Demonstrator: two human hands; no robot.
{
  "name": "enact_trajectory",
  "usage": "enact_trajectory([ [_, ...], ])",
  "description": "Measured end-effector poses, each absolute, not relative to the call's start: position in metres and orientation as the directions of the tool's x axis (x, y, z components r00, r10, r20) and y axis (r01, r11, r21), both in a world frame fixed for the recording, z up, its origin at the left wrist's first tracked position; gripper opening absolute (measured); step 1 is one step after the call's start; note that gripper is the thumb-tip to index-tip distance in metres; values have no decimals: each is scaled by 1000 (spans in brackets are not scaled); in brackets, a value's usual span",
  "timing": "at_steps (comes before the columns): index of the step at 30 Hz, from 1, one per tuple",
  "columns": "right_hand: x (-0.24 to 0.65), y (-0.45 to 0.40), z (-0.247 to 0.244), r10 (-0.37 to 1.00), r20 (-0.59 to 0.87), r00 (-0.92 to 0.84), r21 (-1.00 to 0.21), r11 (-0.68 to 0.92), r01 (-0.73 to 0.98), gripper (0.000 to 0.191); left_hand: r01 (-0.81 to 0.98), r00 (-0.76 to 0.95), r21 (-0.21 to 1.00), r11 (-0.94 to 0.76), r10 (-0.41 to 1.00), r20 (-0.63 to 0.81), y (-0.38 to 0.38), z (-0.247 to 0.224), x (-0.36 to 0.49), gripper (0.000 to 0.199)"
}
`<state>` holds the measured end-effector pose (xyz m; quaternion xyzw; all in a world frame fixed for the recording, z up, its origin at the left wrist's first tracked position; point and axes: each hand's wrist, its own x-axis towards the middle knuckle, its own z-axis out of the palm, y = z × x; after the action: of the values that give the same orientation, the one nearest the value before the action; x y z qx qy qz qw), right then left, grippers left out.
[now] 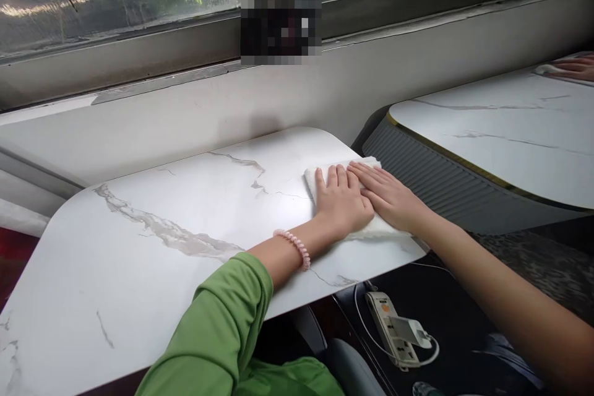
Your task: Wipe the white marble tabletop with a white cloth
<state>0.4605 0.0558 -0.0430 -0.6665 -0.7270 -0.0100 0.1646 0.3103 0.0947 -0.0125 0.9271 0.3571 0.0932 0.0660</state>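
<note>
A white cloth [385,228] lies folded near the right end of a white marble-patterned table [153,278]. My left hand [342,204] rests on it palm down, its fingers stretched forward and slightly spread. Flat on the same cloth is my right hand [387,193], with straight fingers, touching the left hand along its side. Neither hand has its fingers wrapped round the cloth. My left wrist wears a pink coiled band [293,246], and a green sleeve covers that forearm up to near the elbow.
A second marble-patterned table [501,130] with a ribbed side stands to the right; another person's hand [575,67] is on a cloth there. Below lies a power strip [392,328] with a plugged-in charger and cable. A wall [185,114] and windows run behind the table.
</note>
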Motion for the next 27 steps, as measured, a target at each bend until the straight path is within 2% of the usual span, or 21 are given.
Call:
enact_trajectory([
  [8, 480, 150, -44, 951, 280, -134, -236, 203, 950, 55, 746, 615, 178, -642, 766, 186, 166, -17, 332, 56],
  [16, 485, 228, -42, 932, 316, -176, -219, 252, 943, 58, 794, 556, 167, -585, 809, 190, 236, -18, 342, 53],
  [27, 487, 244, -43, 937, 302, -178, -190, 242, 951, 56, 799, 548, 175, -575, 817, 177, 254, -17, 344, 51],
])
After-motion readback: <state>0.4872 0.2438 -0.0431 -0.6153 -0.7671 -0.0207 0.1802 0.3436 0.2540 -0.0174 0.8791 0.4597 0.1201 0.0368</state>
